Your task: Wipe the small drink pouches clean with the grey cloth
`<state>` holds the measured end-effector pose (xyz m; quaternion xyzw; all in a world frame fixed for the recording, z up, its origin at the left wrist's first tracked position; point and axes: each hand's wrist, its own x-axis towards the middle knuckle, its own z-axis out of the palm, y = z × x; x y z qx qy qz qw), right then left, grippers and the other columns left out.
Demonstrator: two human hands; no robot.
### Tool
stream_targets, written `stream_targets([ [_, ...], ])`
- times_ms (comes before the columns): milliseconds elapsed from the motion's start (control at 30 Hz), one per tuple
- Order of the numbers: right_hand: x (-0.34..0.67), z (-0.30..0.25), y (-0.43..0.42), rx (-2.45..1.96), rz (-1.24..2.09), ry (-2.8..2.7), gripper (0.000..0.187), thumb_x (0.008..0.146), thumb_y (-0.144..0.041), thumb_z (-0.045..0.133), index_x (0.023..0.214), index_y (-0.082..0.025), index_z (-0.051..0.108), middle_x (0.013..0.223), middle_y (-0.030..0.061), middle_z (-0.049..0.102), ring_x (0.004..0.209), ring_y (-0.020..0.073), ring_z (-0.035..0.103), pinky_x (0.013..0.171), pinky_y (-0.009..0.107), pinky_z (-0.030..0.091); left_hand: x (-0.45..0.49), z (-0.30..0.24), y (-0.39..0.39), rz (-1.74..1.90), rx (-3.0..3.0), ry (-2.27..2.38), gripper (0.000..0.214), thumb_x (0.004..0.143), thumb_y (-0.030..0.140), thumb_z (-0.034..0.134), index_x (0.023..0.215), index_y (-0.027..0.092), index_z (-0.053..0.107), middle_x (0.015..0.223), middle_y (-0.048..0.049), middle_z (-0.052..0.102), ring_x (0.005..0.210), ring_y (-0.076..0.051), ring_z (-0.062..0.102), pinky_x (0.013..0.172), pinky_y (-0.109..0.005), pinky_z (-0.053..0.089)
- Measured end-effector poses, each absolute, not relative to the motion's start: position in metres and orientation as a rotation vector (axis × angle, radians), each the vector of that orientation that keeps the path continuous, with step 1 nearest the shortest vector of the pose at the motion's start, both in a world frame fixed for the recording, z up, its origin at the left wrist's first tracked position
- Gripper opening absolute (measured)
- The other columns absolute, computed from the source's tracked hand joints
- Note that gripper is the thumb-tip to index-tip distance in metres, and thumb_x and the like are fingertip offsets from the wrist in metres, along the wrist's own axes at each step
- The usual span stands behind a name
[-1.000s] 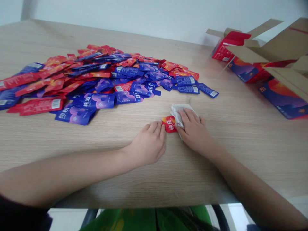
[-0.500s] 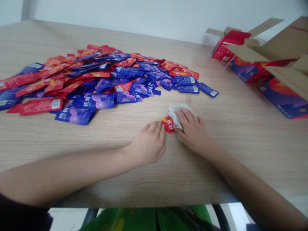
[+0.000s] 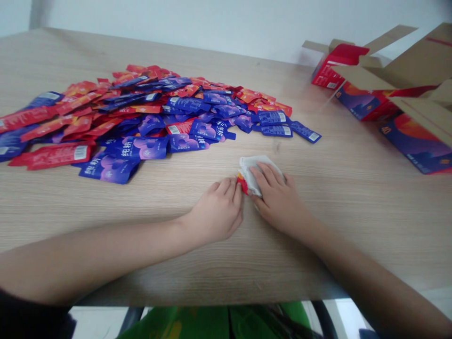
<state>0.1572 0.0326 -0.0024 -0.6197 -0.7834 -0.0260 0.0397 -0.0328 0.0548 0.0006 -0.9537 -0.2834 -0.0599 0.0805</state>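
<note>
While the right hand [image 3: 277,202] bears down on a crumpled white cloth [image 3: 252,176], its fingers spread apart across the top, the left hand [image 3: 217,205] steadies with fingers curled together against a red foil sachet [image 3: 242,184], mostly tucked under the cloth's edge. Beyond that sachet, on the pale wood-grain bench [image 3: 318,263], lies a heap of red and blue sachets [image 3: 183,106]; far right of it, an opened brown cardboard carton [image 3: 416,61] stands before a white wall [image 3: 212,23].

Even bright light, faint shadows, slight blur on right hand [image 3: 277,200], bowed edges
</note>
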Motion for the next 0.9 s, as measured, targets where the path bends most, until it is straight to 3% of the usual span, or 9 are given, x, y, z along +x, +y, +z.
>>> stream_targets([
  [200,0.161,-0.005,0.037,-1.990,-0.137,-2.329,0.058,0.097,-0.039,0.037,0.147,-0.011,0.038,0.155,0.0190,0.037,0.142,0.0334,0.032,0.108,0.058,0.029,-0.034,0.000,0.053,-0.165,-2.843,-0.857,0.055,0.094,0.028,0.040,0.132,-0.009,0.051,0.132,-0.0295,0.057,0.120,-0.037,0.055,0.094,-0.045,0.048],
  [400,0.144,-0.004,0.027,-1.732,-0.085,-2.476,0.055,0.097,-0.034,0.036,0.148,-0.013,0.039,0.156,0.0163,0.036,0.144,0.0304,0.029,0.112,0.054,0.024,-0.031,0.003,0.055,-0.166,-2.889,-0.848,0.041,0.093,0.027,0.041,0.111,0.001,0.066,0.109,-0.0221,0.067,0.106,-0.036,0.060,0.085,-0.045,0.051],
  [633,0.168,-0.003,0.039,-2.026,-0.089,-2.300,0.057,0.098,-0.039,0.033,0.148,-0.012,0.038,0.155,0.0179,0.038,0.142,0.0317,0.033,0.109,0.057,0.031,-0.033,-0.001,0.054,-0.183,-2.846,-0.848,0.054,0.094,0.028,0.041,0.132,-0.009,0.052,0.131,-0.0300,0.058,0.120,-0.037,0.055,0.093,-0.045,0.047],
  [800,0.159,-0.007,0.037,-1.979,-0.146,-2.322,0.057,0.096,-0.038,0.037,0.146,-0.010,0.040,0.154,0.0205,0.038,0.142,0.0344,0.033,0.108,0.059,0.030,-0.033,0.000,0.054,-0.183,-2.837,-0.843,0.054,0.094,0.029,0.040,0.131,-0.008,0.053,0.129,-0.0288,0.059,0.119,-0.037,0.056,0.093,-0.045,0.048],
  [900,0.145,-0.006,0.029,-1.821,-0.110,-2.437,0.057,0.096,-0.036,0.038,0.147,-0.011,0.039,0.156,0.0187,0.036,0.143,0.0326,0.030,0.110,0.058,0.026,-0.031,0.003,0.054,-0.151,-2.868,-0.850,0.045,0.093,0.028,0.041,0.119,-0.002,0.063,0.117,-0.0244,0.065,0.111,-0.036,0.059,0.088,-0.044,0.050],
])
